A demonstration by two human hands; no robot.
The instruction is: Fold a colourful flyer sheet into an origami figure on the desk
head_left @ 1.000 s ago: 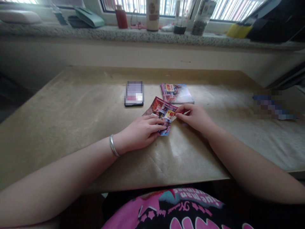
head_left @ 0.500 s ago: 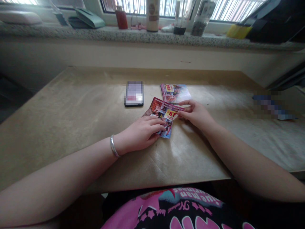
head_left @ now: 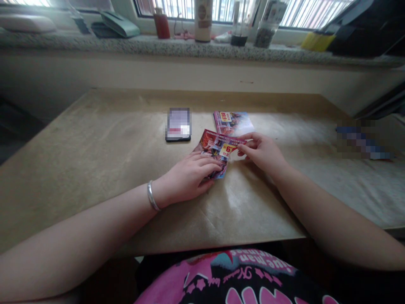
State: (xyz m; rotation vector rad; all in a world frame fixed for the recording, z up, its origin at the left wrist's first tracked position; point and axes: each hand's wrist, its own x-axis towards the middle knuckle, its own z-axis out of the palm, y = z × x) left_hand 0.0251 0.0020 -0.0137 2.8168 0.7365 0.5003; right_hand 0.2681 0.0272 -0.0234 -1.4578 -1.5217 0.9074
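Note:
A colourful printed flyer (head_left: 215, 145) with a red and yellow price label lies slanted on the table between my hands. My left hand (head_left: 193, 173), a silver bangle on its wrist, rests over the flyer's lower left part with its fingers stretched out flat. Thumb and fingers of my right hand (head_left: 257, 147) pinch the flyer's right edge, which is bent up there. Just behind it is a second item with a similar print (head_left: 234, 121), lying flat; whether it is one sheet or a stack I cannot tell.
A phone-like device (head_left: 178, 124) with a blurred screen lies left of the flyers. On the table's right side is a blurred bluish item (head_left: 363, 141). Bottles, including a red one (head_left: 161, 24), and a yellow object (head_left: 317, 41) stand on the stone windowsill (head_left: 177, 47).
The flyer's lower part has shifted slightly upward, and its right edge is bent a little more. My left hand has moved slightly to the right along with it.

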